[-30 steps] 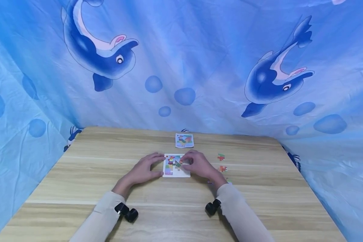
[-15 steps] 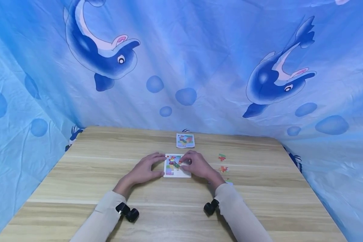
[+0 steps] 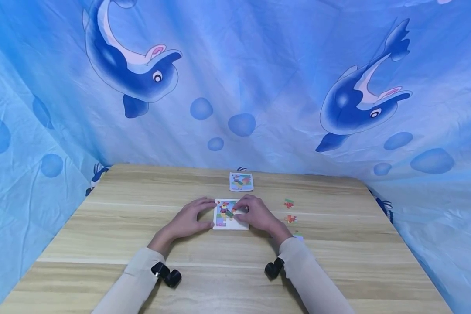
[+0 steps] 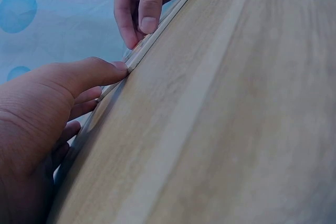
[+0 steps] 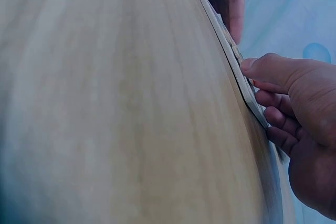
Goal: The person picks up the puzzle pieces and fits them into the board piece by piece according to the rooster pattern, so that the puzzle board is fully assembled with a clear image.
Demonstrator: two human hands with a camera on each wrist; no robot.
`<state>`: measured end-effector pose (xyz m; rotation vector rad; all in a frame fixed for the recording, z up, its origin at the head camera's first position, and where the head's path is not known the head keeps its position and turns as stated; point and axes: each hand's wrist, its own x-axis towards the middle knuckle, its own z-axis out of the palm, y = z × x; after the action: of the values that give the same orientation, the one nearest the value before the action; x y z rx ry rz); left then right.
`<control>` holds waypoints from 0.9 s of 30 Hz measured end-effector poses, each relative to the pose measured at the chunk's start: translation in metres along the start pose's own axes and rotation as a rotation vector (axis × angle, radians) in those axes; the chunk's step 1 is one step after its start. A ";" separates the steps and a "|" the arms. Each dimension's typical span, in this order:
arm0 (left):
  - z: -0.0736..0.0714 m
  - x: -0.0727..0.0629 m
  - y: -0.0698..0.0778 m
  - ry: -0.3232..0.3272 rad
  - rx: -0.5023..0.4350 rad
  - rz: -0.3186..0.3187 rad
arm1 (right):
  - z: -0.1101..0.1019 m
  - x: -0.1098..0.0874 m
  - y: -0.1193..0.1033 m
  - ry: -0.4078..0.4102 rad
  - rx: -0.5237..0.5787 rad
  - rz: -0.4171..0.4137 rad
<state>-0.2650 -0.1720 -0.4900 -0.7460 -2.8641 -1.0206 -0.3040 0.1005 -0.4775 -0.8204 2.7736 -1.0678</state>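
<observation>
A small jigsaw puzzle board (image 3: 236,225) with a white frame lies flat on the table; pieces showing a colourful bird fill its left part. My left hand (image 3: 188,219) holds the board's left edge, thumb at the near corner and fingers at the far one. Over the board's middle, my right hand (image 3: 259,213) pinches a green puzzle piece (image 3: 229,214) between thumb and forefinger, and its fingers hide the board's upper right. The left wrist view shows my left thumb (image 4: 107,71) on the board's corner. In the right wrist view, my right thumb (image 5: 260,65) is above the board.
Behind the board lies a picture card (image 3: 241,182) with a matching bird. To the right are loose puzzle pieces: a green-and-red one (image 3: 288,203), an orange one (image 3: 291,219) and another (image 3: 298,237) partly behind my right wrist. A blue dolphin curtain (image 3: 235,87) hangs behind the wooden table (image 3: 220,279).
The green piece has turned slightly under my right fingers and now sits closer against the bird pieces. My left hand has kept its hold on the board.
</observation>
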 end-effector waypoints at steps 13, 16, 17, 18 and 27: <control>0.000 0.001 0.001 0.002 -0.013 0.003 | -0.002 -0.002 -0.002 0.016 0.033 -0.023; -0.001 0.001 0.002 0.001 -0.014 0.000 | 0.000 -0.001 -0.004 0.032 0.032 -0.052; -0.001 0.001 0.002 0.002 -0.014 0.002 | 0.000 -0.001 -0.005 0.030 0.038 -0.056; -0.001 0.001 0.002 0.004 -0.013 0.004 | 0.001 0.000 -0.005 0.024 0.043 -0.058; -0.001 0.001 0.000 -0.001 -0.021 0.004 | 0.003 0.001 -0.003 -0.025 0.004 -0.088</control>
<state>-0.2660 -0.1717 -0.4889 -0.7526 -2.8560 -1.0516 -0.3026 0.0958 -0.4777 -0.9562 2.7375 -1.0686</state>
